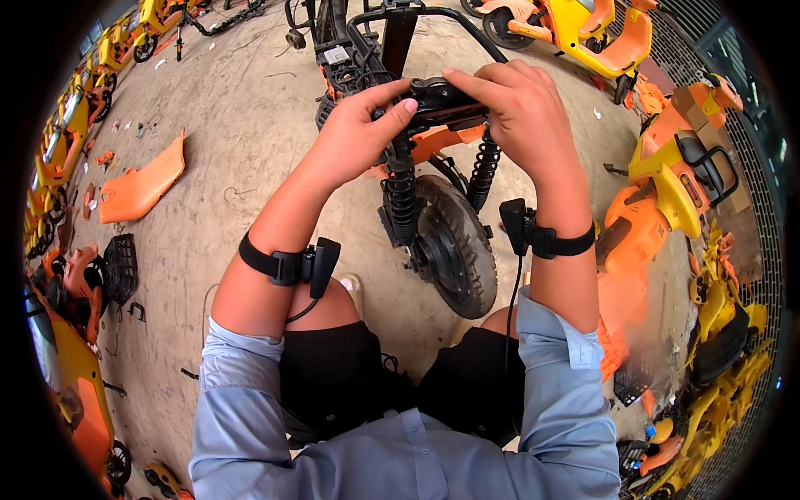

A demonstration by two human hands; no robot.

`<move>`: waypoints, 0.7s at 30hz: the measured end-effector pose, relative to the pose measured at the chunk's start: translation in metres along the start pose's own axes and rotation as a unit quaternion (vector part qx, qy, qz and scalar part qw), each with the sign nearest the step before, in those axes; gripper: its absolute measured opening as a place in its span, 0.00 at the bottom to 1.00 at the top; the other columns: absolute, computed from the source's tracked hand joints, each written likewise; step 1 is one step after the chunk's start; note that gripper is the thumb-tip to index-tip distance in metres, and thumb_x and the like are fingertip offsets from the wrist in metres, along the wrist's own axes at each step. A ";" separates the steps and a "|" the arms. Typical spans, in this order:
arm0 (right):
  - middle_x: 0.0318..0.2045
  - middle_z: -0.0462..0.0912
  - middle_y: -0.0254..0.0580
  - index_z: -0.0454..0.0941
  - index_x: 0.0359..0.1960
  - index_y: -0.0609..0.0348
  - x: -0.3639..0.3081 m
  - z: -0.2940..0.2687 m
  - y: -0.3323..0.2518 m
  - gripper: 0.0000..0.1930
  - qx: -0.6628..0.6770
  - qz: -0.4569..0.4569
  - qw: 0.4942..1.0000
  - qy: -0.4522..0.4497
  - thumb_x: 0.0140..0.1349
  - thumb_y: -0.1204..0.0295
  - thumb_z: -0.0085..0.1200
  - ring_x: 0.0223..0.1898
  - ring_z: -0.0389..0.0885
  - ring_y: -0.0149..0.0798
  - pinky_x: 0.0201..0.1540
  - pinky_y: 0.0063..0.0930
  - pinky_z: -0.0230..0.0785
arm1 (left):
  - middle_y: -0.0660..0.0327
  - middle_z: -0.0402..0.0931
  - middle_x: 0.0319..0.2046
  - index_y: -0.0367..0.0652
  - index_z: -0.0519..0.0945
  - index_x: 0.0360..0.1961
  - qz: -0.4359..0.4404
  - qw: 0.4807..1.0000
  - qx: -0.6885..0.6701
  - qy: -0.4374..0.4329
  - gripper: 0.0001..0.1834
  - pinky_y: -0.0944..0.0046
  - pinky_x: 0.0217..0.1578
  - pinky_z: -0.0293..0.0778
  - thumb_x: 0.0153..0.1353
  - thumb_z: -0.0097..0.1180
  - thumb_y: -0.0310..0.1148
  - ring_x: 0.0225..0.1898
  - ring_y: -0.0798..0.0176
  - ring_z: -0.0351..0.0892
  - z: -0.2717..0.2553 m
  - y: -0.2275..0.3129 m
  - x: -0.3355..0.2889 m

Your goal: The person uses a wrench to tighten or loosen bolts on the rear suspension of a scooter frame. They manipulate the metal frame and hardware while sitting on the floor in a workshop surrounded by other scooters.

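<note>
In front of me stands a stripped scooter, its wheel (454, 250) toward me between two black coil-spring shock absorbers (484, 171). Above the wheel, a glossy black part (446, 102) sits at the end of the frame; its exact kind is hard to make out. My left hand (360, 132) grips its left end, with thumb and forefinger pinched toward the edge. At the right end is my right hand (527, 112), its forefinger laid along the top edge and the other fingers curled out of sight. An orange piece (433, 143) shows just beneath the black part.
A loose orange panel (143, 185) lies on the concrete floor to the left. Yellow and orange scooters (583, 33) line both sides. Body panels (725, 333) are heaped at right. Black basket-like crates (122, 268) lie at left. Bare cables (367, 67) show on the frame.
</note>
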State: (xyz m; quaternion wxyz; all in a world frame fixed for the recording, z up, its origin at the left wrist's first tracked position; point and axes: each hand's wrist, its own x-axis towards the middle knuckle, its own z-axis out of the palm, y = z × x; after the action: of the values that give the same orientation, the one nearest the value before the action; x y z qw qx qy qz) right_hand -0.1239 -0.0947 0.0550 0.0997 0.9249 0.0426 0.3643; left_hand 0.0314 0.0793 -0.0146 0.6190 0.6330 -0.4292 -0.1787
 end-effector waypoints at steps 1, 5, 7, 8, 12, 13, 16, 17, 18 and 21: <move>0.31 0.83 0.33 0.87 0.49 0.47 0.002 -0.009 -0.009 0.21 -0.003 0.011 0.999 -0.030 0.53 0.77 0.57 0.38 0.81 0.41 0.44 0.34 0.70 | 0.56 0.83 0.47 0.34 0.77 0.63 -0.004 1.000 -0.003 0.003 0.27 0.65 0.52 0.75 0.71 0.61 0.42 0.48 0.68 0.80 -0.001 0.001 -0.001; 0.27 0.80 0.40 0.83 0.42 0.66 0.006 -0.025 -0.066 0.13 -0.072 0.035 0.995 -0.058 0.57 0.73 0.56 0.31 0.83 0.42 0.33 0.31 0.72 | 0.56 0.84 0.47 0.34 0.76 0.63 0.009 1.000 0.020 0.004 0.27 0.65 0.52 0.76 0.70 0.61 0.42 0.48 0.68 0.80 0.000 0.000 0.000; 0.28 0.80 0.39 0.82 0.41 0.65 0.006 -0.014 -0.096 0.12 -0.147 0.086 0.983 -0.060 0.58 0.72 0.56 0.30 0.83 0.38 0.34 0.31 0.73 | 0.56 0.84 0.48 0.33 0.76 0.63 -0.030 0.999 -0.019 0.002 0.28 0.66 0.51 0.76 0.70 0.61 0.42 0.48 0.68 0.80 0.001 0.006 -0.002; 0.29 0.80 0.39 0.82 0.42 0.64 0.009 -0.012 -0.103 0.13 -0.167 0.116 0.975 -0.090 0.58 0.71 0.56 0.31 0.84 0.36 0.34 0.31 0.73 | 0.57 0.83 0.49 0.32 0.75 0.64 -0.027 1.000 0.007 0.008 0.27 0.66 0.51 0.77 0.71 0.60 0.41 0.48 0.69 0.80 0.000 0.006 -0.001; 0.32 0.80 0.45 0.79 0.49 0.64 0.010 -0.027 -0.099 0.20 -0.068 0.180 0.980 -0.052 0.52 0.78 0.57 0.34 0.83 0.47 0.38 0.40 0.76 | 0.58 0.84 0.47 0.36 0.77 0.64 -0.021 0.999 -0.022 -0.012 0.25 0.67 0.49 0.77 0.72 0.59 0.40 0.46 0.71 0.79 0.003 0.012 -0.003; 0.33 0.80 0.45 0.80 0.50 0.63 0.012 -0.037 -0.095 0.20 -0.063 0.170 0.983 -0.031 0.52 0.78 0.57 0.35 0.83 0.48 0.38 0.40 0.75 | 0.59 0.83 0.47 0.37 0.77 0.63 -0.015 1.000 -0.012 -0.014 0.24 0.67 0.49 0.77 0.72 0.59 0.40 0.46 0.71 0.79 0.003 0.015 -0.002; 0.33 0.80 0.44 0.82 0.52 0.54 0.015 -0.054 -0.080 0.23 -0.025 0.134 0.991 0.002 0.53 0.82 0.55 0.38 0.80 0.50 0.39 0.43 0.73 | 0.62 0.83 0.43 0.38 0.78 0.63 -0.013 1.000 -0.019 -0.006 0.23 0.67 0.48 0.76 0.72 0.59 0.40 0.44 0.72 0.78 0.000 0.010 -0.005; 0.33 0.80 0.44 0.82 0.52 0.55 0.012 -0.051 -0.073 0.22 -0.018 0.117 0.993 -0.008 0.54 0.82 0.54 0.38 0.80 0.50 0.40 0.43 0.73 | 0.62 0.83 0.43 0.38 0.78 0.63 -0.008 1.000 -0.012 -0.005 0.24 0.67 0.48 0.77 0.72 0.59 0.40 0.44 0.72 0.78 -0.001 0.008 -0.005; 0.32 0.80 0.44 0.83 0.51 0.55 0.009 -0.050 -0.063 0.22 -0.018 0.103 0.994 -0.017 0.54 0.83 0.54 0.38 0.80 0.51 0.40 0.43 0.73 | 0.62 0.83 0.43 0.38 0.78 0.63 0.000 1.000 -0.007 -0.009 0.24 0.67 0.48 0.77 0.72 0.59 0.40 0.44 0.72 0.78 0.001 0.008 -0.003; 0.31 0.80 0.42 0.84 0.49 0.55 0.005 -0.038 -0.047 0.20 0.016 0.087 0.995 -0.044 0.54 0.82 0.54 0.38 0.80 0.50 0.42 0.44 0.71 | 0.61 0.83 0.43 0.37 0.77 0.63 0.000 1.000 -0.003 -0.004 0.25 0.66 0.48 0.77 0.71 0.60 0.40 0.45 0.71 0.79 0.001 0.006 -0.002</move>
State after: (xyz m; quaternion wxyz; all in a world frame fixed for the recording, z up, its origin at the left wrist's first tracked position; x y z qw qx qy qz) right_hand -0.1462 -0.0420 0.0752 0.0545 0.9417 -0.0363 0.3301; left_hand 0.0274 0.0810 -0.0094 0.6192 0.6302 -0.4311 -0.1831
